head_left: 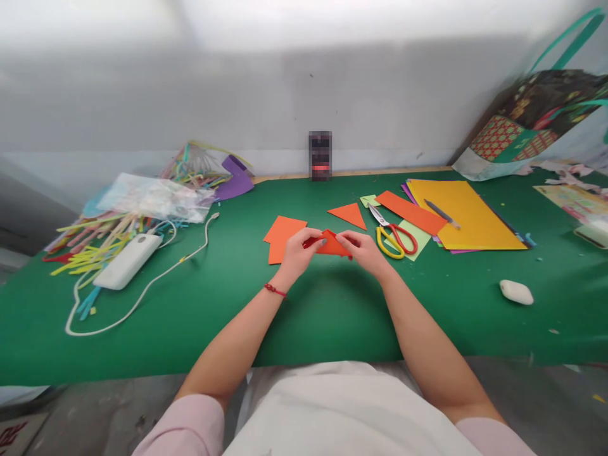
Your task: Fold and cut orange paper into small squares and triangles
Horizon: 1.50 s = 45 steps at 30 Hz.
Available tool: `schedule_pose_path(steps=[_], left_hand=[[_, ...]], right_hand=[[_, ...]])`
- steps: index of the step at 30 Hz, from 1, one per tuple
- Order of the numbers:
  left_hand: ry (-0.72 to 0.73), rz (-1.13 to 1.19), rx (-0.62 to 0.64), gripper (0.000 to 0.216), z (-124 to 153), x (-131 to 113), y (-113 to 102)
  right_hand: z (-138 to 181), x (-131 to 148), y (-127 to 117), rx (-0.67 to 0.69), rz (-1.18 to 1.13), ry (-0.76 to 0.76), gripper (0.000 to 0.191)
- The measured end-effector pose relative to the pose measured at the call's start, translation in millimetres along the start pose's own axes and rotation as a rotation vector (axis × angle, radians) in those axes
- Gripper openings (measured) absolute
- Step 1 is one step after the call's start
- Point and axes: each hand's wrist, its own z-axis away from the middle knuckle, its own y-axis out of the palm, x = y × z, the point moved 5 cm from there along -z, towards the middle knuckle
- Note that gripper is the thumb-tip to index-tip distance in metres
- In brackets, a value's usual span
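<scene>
While left hand (297, 250) and right hand (363, 248) pinch opposite ends, fingers closed, orange folded paper (332, 245) sits at mid-surface (332, 316). Two-sided grip likely pins the crease flat. Scissors (394, 238) just right, within reach.

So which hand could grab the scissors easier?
Probably the right hand: the scissors lie just beside it on the green table, while the left hand sits on the other side of the orange paper that both hands hold.

Left hand (295, 254) and right hand (367, 251) on orange paper (333, 244), perhaps folded.
</scene>
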Motion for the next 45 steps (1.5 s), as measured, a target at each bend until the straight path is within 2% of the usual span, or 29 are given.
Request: schedule_pose_path(steps=[4, 9, 11, 17, 20, 22, 26, 29, 45], left_hand=[[-0.056, 0.028, -0.135, 0.014, 1.4, 2.7, -5.7], [-0.163, 0.162, -0.206, 0.022, 6.4, 4.3, -3.7], [-0.185, 0.229, -0.237, 0.023, 8.8, 2.6, -2.8], [-0.131, 0.242, -0.251, 0.023, 12.7, -5.2, 3.0], [-0.122, 0.296, -0.283, 0.031, 11.5, -3.7, 3.3], [-0.155, 0.35, -0.26, 0.036, 9.7, -2.0, 3.9], [-0.264, 0.384, -0.182, 0.03, 9.1, -0.6, 4.4], [-0.305, 0.363, -0.187, 0.028, 10.2, 0.2, 2.4], [-0.299, 0.377, -0.216, 0.022, 9.3, 2.4, 1.1]], right_hand=[[2.9, 1.8, 6.2, 0.007, -0.157, 0.013, 0.039], [2.9, -0.3, 9.7, -0.103, -0.339, 0.052, 0.064], [2.3, -2.7, 11.6, -0.132, -0.401, 0.078, 0.068], [1.5, -9.0, 21.3, -0.233, -0.434, 0.06, 0.046], [1.5, -9.4, 20.9, -0.266, -0.448, 0.051, 0.041], [1.2, -9.4, 18.5, -0.273, -0.461, 0.074, 0.039], [0.3, -8.1, 13.7, -0.268, -0.47, 0.106, 0.04], [0.1, -7.0, 12.4, -0.253, -0.462, 0.099, 0.041], [1.2, -6.4, 11.8, -0.215, -0.441, 0.076, 0.039]])
